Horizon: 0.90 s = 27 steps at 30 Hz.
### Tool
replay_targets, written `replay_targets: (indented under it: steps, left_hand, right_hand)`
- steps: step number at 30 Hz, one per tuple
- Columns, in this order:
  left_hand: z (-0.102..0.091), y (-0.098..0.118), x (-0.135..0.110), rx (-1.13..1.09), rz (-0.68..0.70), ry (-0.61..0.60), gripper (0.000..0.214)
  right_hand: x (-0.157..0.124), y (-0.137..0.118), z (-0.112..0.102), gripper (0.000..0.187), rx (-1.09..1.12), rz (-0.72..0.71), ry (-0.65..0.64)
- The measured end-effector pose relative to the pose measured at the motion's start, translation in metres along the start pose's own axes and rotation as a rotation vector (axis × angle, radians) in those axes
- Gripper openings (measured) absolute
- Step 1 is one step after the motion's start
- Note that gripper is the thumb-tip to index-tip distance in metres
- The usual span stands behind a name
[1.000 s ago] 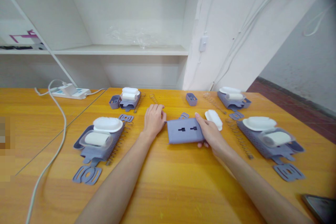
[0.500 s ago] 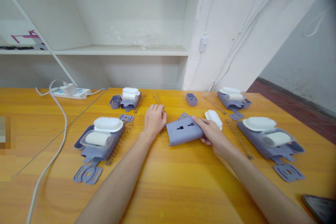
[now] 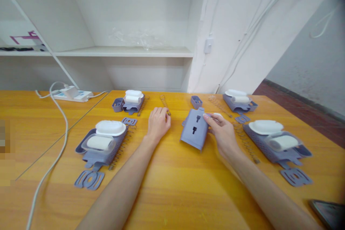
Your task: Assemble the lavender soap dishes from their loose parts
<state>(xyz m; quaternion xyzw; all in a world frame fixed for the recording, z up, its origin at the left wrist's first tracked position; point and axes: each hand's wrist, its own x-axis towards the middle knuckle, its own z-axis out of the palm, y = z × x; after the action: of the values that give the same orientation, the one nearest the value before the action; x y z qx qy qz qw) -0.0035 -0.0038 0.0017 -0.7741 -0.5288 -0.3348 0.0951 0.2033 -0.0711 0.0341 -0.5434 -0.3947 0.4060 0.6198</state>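
The wooden tabletop (image 3: 172,194) spans the lower frame. From its bottom edge, the left forearm (image 3: 126,179) and right forearm (image 3: 258,178) angle inward. Right of centre, the right hand (image 3: 222,133) pinches a purple casing (image 3: 200,128), which tilts just to that hand's left, slotted face up. The left hand (image 3: 159,122) rests at centre, fingers curled; whether it grips the adjacent wire coil (image 3: 163,101) I cannot tell.
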Motion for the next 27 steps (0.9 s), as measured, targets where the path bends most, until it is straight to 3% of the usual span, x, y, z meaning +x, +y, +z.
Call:
replay_targets:
  steps: [7,12,15,21,27]
  left_hand:
    - [0.001,0.000,0.000,-0.006,-0.001,0.012,0.017]
    - [0.000,0.000,0.000,-0.008,-0.004,0.013,0.017]
    - [0.000,0.000,0.000,-0.007,-0.004,0.014,0.017]
    - [0.001,0.000,0.001,0.004,-0.005,0.006,0.018]
    - [0.001,0.001,0.001,0.007,-0.007,0.004,0.017]
  right_hand:
    - [0.004,0.001,-0.001,0.063,-0.220,-0.105,-0.150]
    - [0.002,0.001,0.009,0.038,-0.342,-0.200,-0.136]
    - [-0.001,0.004,0.015,0.028,-0.321,-0.157,-0.172]
    - [-0.008,0.013,0.024,0.037,-0.317,-0.004,-0.341]
    - [-0.014,0.014,0.028,0.036,-0.501,-0.052,-0.353]
